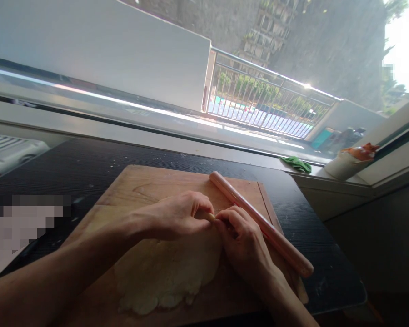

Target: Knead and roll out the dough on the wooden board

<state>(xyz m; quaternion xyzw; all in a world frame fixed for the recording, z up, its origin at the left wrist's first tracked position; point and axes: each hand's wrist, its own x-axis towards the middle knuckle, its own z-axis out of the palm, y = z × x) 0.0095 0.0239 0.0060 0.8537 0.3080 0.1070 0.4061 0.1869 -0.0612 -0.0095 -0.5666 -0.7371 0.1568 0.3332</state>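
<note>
A thin, flattened sheet of dough [167, 268] with a ragged near edge lies on a wooden board [150, 175]. Over its far right part, my left hand [182, 213] pinches the dough's edge between thumb and fingers. My right hand [241, 236] meets it there, its fingertips closed on the same raised bit of dough. Both hands nearly touch. Just right of my right hand, a pinkish rolling pin [259, 220] rests slantwise along the board's right side. My hands and left forearm cover part of the sheet.
The board sits on a dark table [92, 156] dusted with white specks. Behind it runs a window sill with a green cloth [296, 164] and a pale pot [342, 165]. A white slatted object [15, 150] stands at the left.
</note>
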